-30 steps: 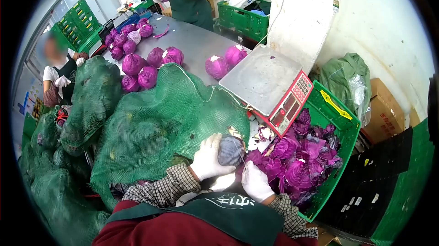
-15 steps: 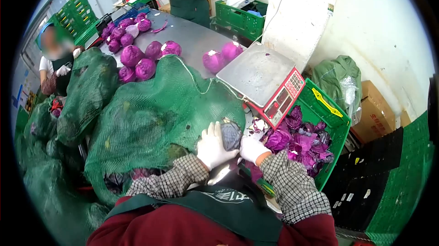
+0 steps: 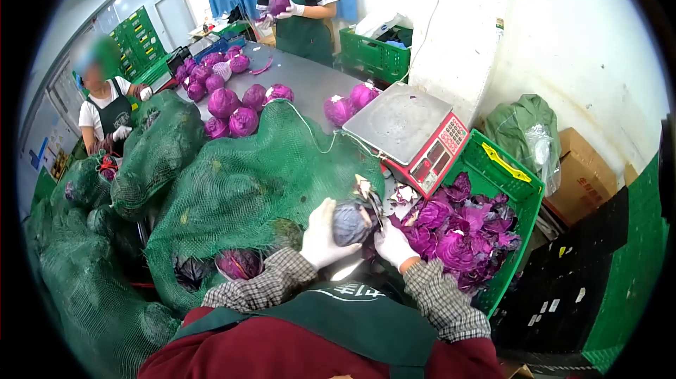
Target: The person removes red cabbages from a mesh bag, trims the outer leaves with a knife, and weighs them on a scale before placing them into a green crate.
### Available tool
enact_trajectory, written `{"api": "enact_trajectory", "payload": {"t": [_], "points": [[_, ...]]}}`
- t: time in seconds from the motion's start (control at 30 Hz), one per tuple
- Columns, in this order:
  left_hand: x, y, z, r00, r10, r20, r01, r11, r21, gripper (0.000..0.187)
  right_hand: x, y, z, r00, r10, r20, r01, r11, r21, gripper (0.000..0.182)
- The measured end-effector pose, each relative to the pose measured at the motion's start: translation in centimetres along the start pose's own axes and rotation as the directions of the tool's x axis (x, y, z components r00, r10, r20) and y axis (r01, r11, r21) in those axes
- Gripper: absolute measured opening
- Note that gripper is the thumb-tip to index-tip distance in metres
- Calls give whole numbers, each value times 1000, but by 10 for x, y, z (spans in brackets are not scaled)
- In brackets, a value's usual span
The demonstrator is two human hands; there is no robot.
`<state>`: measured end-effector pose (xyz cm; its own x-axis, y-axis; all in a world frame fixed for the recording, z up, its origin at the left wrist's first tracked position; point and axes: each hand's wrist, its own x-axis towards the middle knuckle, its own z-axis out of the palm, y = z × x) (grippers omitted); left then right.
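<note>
My gloved left hand is wrapped around the left side of a red cabbage with dull, greyish-purple outer leaves. In my gloved right hand is a knife, its dark blade against the cabbage's right side; most of the handle is hidden by the fingers. A pale stem piece shows just above the cabbage at the blade. Under and left of my left hand spreads a green mesh sack, with more cabbages such as one purple head showing at its lower edge.
A red-framed scale stands on the metal table. Right of my hands, a green crate holds loose purple leaves. Trimmed cabbages lie further back. Two co-workers stand beyond, one holding a cabbage. Full mesh sacks are at left.
The cabbage has come up off the sack edge toward me, with my left hand now around its side. My right hand has risen, and the knife blade now shows at the cabbage.
</note>
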<state>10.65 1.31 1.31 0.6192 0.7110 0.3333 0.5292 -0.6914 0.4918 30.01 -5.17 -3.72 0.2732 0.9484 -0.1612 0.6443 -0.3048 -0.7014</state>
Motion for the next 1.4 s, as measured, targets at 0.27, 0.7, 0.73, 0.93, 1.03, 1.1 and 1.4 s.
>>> {"api": "enact_trajectory", "payload": {"t": [0.27,0.7,0.73,0.93,1.03,1.1,1.4], "points": [[-11,-33,-12,992,-129,8,120,900,-420,87,-23,0,30,961,-180,-208,228,945,236,53],[60,6,-65,984,40,173,-22,994,-105,120,-75,67,-133,762,78,-643,-6,994,113,52],[49,-12,-61,946,-47,320,27,997,66,122,-83,90,-145,793,142,-592,-174,985,3,50],[16,-19,-39,899,-108,423,81,993,81,124,-90,93,-128,813,-115,-571,49,990,-131,49],[36,-13,-27,929,-111,353,98,994,55,117,-65,41,-96,898,109,-425,101,891,442,53],[46,-18,-25,915,-197,351,210,978,2,116,-51,15,-62,928,117,-354,101,836,540,37],[51,-18,-24,890,-342,302,404,899,-173,116,-32,96,24,882,315,-349,2,741,672,44]]}}
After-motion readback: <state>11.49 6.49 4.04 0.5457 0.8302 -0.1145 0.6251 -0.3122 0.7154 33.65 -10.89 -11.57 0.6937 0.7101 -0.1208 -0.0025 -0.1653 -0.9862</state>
